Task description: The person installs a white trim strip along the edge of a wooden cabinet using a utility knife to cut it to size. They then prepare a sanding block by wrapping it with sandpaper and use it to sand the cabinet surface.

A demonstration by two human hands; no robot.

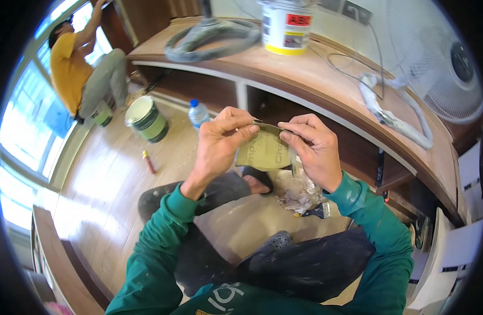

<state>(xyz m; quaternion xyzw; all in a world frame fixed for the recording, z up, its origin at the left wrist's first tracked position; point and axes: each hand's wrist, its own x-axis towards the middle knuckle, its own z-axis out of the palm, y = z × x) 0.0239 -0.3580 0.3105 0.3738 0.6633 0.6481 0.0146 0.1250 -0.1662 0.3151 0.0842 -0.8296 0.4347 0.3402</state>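
A yellowish-green piece of sandpaper, its printed back facing up, is held out in front of me above my crossed legs. My left hand pinches its upper left corner between thumb and fingers. At the opposite upper corner my right hand grips it the same way. The upper edge is bent between the two hands, and the lower part hangs free. Beneath it on the floor lie a crumpled whitish heap and a paintbrush.
A long wooden cabinet runs across ahead, bearing a white bucket, a coiled hose and a fan. Left stand a green tub and a bottle; a red-handled tool lies nearby. A person crouches beside the windows.
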